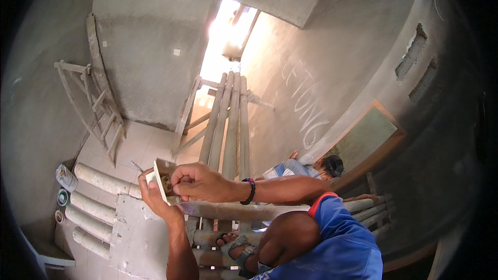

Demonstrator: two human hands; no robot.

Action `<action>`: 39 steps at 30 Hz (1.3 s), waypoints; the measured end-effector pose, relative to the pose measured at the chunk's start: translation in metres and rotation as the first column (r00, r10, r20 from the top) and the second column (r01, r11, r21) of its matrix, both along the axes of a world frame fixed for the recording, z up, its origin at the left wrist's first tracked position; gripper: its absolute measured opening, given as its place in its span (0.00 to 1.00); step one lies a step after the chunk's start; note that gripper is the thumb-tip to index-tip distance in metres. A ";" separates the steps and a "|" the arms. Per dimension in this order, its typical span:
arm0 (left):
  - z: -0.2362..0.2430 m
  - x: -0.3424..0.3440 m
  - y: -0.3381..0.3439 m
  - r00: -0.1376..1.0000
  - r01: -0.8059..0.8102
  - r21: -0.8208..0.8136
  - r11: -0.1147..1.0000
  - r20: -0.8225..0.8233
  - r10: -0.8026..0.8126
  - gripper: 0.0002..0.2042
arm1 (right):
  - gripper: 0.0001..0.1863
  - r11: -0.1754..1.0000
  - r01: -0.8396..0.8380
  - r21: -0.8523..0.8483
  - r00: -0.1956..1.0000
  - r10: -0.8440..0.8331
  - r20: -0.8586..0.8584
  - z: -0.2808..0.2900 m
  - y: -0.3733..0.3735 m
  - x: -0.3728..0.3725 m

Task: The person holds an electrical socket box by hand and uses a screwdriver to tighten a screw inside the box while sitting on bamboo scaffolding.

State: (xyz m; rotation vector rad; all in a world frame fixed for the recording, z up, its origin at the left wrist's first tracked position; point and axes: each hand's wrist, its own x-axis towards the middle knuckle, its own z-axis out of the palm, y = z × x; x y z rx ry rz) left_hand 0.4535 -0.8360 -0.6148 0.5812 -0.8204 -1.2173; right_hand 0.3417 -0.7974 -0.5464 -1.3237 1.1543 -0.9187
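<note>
The small pale box (pixel 160 186) is in the left hand (pixel 154 197), fingers curled around its outside. The right hand (pixel 201 182) has fingers nearly together inside; their hold I cannot tell. It looks light, stiff, perhaps brittle, best taken by its sides. Its contents look brownish; the left tub's (pixel 63 197) are unclear.

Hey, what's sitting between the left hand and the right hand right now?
A small cream box, in the head view: the left hand holds it, the right hand is at its open side.
</note>
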 end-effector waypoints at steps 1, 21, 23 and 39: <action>0.001 0.003 0.000 1.000 0.004 -0.005 1.000 0.004 -0.004 0.22 | 0.08 1.000 0.000 -0.001 1.000 0.000 -0.001 0.000 -0.001 0.001; 0.007 0.010 0.001 0.987 -0.074 -0.080 0.994 0.135 0.084 0.25 | 0.14 0.999 0.024 0.023 0.995 -0.026 0.095 -0.005 -0.002 0.009; 0.010 0.009 0.003 0.982 -0.094 -0.079 0.992 0.155 0.105 0.25 | 0.12 0.997 -0.008 0.071 0.985 -0.004 0.173 -0.002 0.002 0.004; -0.005 0.008 0.001 0.982 -0.088 -0.159 0.983 0.149 0.112 0.25 | 0.17 0.984 -0.140 0.108 0.986 0.129 0.107 -0.002 -0.004 -0.002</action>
